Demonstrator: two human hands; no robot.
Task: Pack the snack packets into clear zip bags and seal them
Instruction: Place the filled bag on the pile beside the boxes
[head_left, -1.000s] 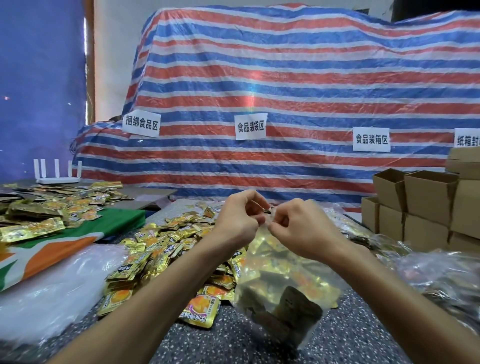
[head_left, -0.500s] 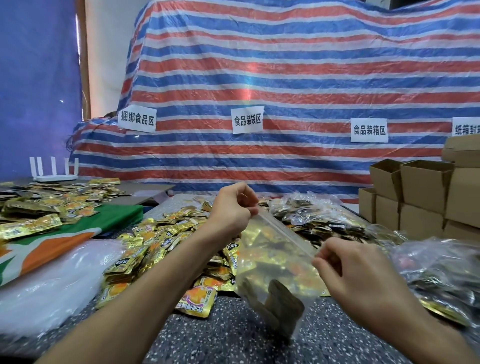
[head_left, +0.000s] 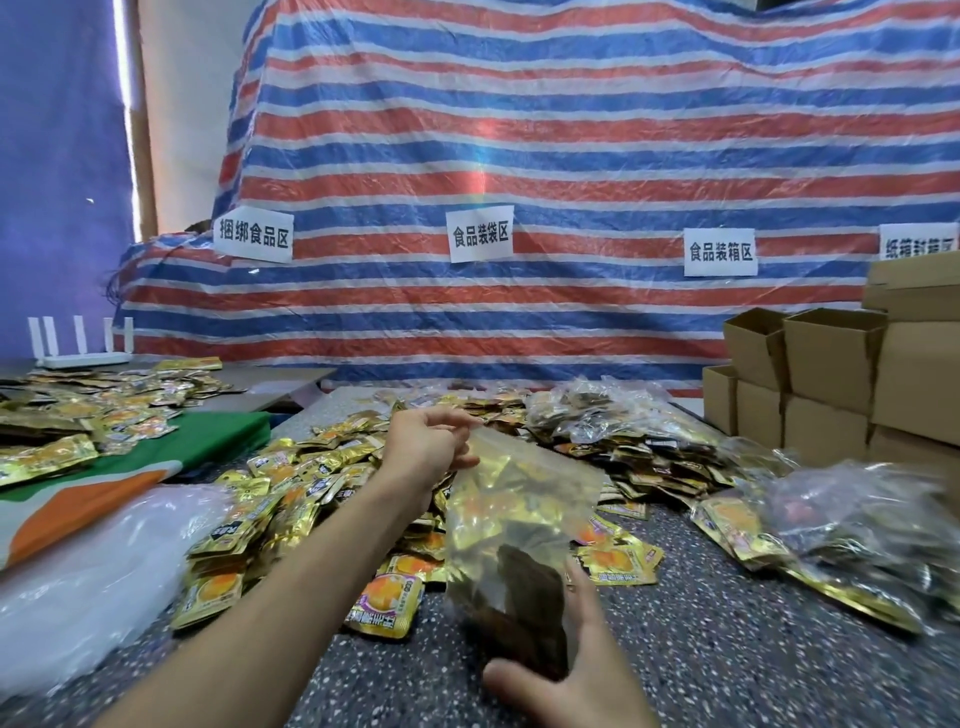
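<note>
- Centrally in the frame, a person's left hand (head_left: 426, 452) pinches the top corner of a clear zip bag (head_left: 540, 483) between thumb and curled fingers, holding it upright above the speckled bench (head_left: 727, 654).
- Through the film show gold packets (head_left: 498, 519) and a dark packet (head_left: 524, 592); whether the zip strip is closed cannot be told.
- At lower centre, the right hand (head_left: 566, 675) meets the bag's bottom end, with thumb and straight fingers spread apart around it.
- Loose snack packets (head_left: 291, 493) lie heaped on the bench at centre left, behind the left forearm.
- Filled clear bags (head_left: 857, 525) pile up at the right edge.
- Open cardboard boxes (head_left: 826, 358) stand stacked at the upper right, before a red, white and blue striped tarpaulin (head_left: 571, 145) bearing white paper signs (head_left: 480, 234).
</note>
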